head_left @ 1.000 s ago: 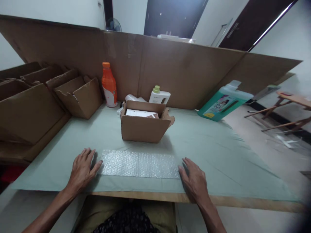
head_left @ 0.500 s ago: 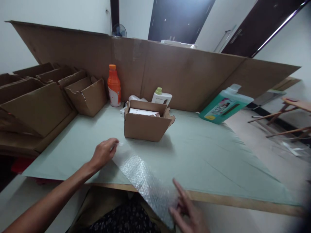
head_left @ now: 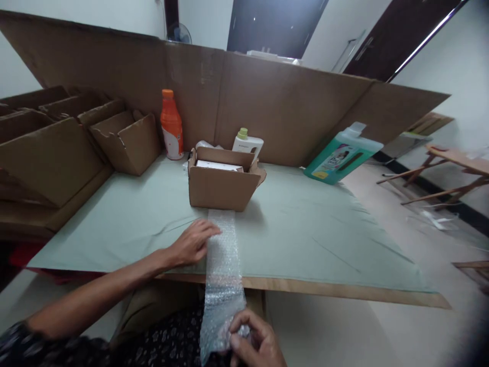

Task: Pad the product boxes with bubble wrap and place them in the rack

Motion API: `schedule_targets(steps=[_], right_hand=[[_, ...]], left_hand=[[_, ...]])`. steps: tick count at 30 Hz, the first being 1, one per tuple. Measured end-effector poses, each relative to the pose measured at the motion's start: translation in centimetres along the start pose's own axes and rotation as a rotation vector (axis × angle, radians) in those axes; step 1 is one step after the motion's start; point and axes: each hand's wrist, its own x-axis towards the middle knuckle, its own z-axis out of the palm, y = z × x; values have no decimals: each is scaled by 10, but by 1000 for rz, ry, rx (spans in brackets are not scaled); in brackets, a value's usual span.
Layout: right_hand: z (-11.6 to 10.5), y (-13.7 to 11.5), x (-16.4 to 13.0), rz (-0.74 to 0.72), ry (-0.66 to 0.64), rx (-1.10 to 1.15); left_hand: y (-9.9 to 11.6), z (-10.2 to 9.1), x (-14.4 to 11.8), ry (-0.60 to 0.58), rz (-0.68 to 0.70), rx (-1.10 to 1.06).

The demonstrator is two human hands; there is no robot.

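Both hands are on the strip of bubble wrap (head_left: 222, 265): the left hand (head_left: 193, 243) lies flat and open on its left edge, near the counter's front edge, pressing it down, while the right hand (head_left: 256, 342) is closed around the strip's near end, below the counter's front edge and over the person's lap. The strip runs lengthwise from the foot of the small open cardboard box (head_left: 222, 185) at the counter's middle, across the front edge, and hangs down to the right hand. It looks very light and limp (it drapes over the edge with no stiffness), likely slick and springy, so it is best held by pinching an end or pinning an edge flat. A pale green sheet covers the counter (head_left: 313, 229), smooth with a few creases. Behind the box stand an orange bottle (head_left: 171, 125) and a white bottle with a green cap (head_left: 246, 144); a green jug (head_left: 342, 153) leans at the back right. Empty cardboard boxes (head_left: 69, 142) crowd the left side, and a tall cardboard wall (head_left: 267, 102) lines the back edge.
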Motion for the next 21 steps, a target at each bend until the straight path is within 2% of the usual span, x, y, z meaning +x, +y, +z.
schedule_targets(steps=[3,5,7,9,12,15,17,19,21], right_hand=[[1,-23,19,-75,33,150],[0,-36,39,-103,67,224],[-1,-42,57,-122,98,244],[-6,-39,66,-149,141,167],[-21,-26,60,-327,237,-234],[-38,-13,48,-632,208,-857],[-45,-9,49,-757,139,-1165],[-46,-9,56,-816,120,-1279],[-43,-14,68,-855,114,-1237]], left_hand=[[32,-9,-55,-170,-82,-557],[49,1,-71,-203,-205,-745],[56,24,-71,-105,-381,-691],[55,48,-60,27,-543,-493],[46,69,-44,84,-618,-281],[37,70,-37,31,-645,-244],[36,65,-36,-6,-665,-235],[39,59,-38,45,-632,-214],[44,53,-43,174,-506,-182]])
